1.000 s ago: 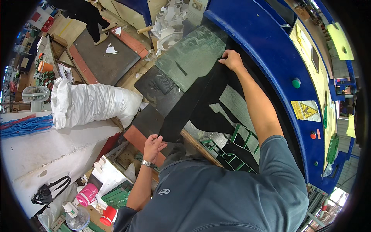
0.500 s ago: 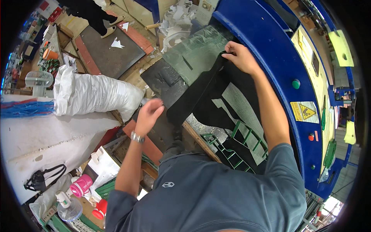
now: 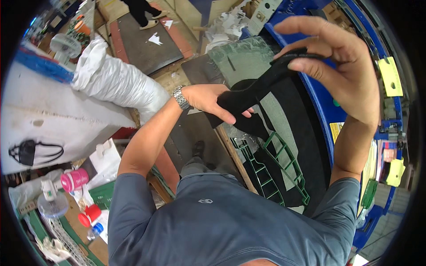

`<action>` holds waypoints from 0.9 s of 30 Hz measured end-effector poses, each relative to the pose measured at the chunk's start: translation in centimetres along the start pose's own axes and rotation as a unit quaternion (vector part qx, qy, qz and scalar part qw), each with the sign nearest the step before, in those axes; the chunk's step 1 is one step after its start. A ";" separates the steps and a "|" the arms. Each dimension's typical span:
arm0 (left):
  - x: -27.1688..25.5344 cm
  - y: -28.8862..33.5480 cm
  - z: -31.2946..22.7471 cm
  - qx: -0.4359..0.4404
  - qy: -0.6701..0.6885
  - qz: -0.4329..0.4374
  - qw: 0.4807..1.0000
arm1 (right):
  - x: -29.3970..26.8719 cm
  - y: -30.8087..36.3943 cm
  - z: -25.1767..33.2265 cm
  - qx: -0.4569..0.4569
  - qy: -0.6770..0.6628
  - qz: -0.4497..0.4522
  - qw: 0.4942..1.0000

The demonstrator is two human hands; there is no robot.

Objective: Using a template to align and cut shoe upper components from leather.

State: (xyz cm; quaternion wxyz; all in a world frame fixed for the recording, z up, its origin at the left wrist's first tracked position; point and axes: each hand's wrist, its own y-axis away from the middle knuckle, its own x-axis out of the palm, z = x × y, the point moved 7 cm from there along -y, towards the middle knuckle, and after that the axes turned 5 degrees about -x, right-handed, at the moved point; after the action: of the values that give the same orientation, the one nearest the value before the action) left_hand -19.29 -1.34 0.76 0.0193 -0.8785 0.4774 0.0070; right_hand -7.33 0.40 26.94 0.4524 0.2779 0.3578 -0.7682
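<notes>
A strip of black sheet material (image 3: 259, 87), probably fabric, stretches between my two hands above the worktable. My right hand (image 3: 339, 60) is raised at the upper right, its thumb and fingers pinching the strip's folded end. Lower down, my left hand (image 3: 208, 97), with a metal watch at the wrist, grips the other end, thumb over the top and fingertips showing past the edge. Beneath lies more black sheet (image 3: 306, 128) with a grey piece (image 3: 270, 106). Two green-edged cutting dies, a longer ladder-like one (image 3: 290, 166) and another beside it (image 3: 264, 177), rest on it.
A blue machine (image 3: 326, 99) curves along the right. Behind the strip is a scuffed greenish board (image 3: 244, 57) with white scraps (image 3: 228, 29) piled beyond. A bulging white sack (image 3: 120, 75) stands at left, near a fan (image 3: 65, 46). Another person's legs (image 3: 144, 13) show far off.
My right hand has lifted the black strip up and closer. My left hand, empty before, has moved right and taken hold of its lower end. The view has shifted.
</notes>
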 end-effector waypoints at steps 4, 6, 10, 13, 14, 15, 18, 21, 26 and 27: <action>4.9 2.6 0.2 -0.021 0.074 -0.111 0.991 | 1.6 0.5 2.2 -0.128 -0.013 -0.018 0.991; 7.4 3.6 -0.1 0.002 0.064 -0.166 0.984 | 1.9 1.6 3.1 -0.129 -0.007 -0.015 0.991; 13.3 4.8 -0.5 0.050 0.042 -0.228 0.971 | 1.9 6.0 4.4 -0.111 0.012 -0.006 0.994; 17.6 7.3 -0.6 0.077 0.044 -0.293 0.952 | 6.3 5.4 8.7 -0.117 0.016 0.019 0.993; 19.1 8.1 -0.6 0.093 0.043 -0.301 0.948 | 7.8 5.0 10.6 -0.122 0.021 0.030 0.992; 20.7 9.0 -0.6 0.110 0.041 -0.308 0.944 | 9.0 4.9 12.3 -0.127 0.027 0.040 0.991; 24.8 11.9 0.3 0.116 -0.011 -0.346 0.931 | 12.8 4.5 17.9 -0.150 0.052 0.069 0.985; 30.5 15.9 2.9 0.114 0.031 -0.419 0.900 | 17.5 4.3 23.3 -0.190 0.063 0.108 0.974; 42.0 23.3 7.9 0.033 0.086 -0.584 0.806 | 25.2 5.2 32.2 -0.287 0.060 0.170 0.941; 44.5 24.7 9.0 0.048 0.086 -0.616 0.781 | 22.2 3.3 27.8 -0.310 0.071 0.181 0.931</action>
State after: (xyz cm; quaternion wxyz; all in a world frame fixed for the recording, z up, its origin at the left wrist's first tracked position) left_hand -15.71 -51.74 -10.29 0.0206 -0.9802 -0.1666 -0.1053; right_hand -16.93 -34.02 25.69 0.6210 0.2374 0.5527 -0.5025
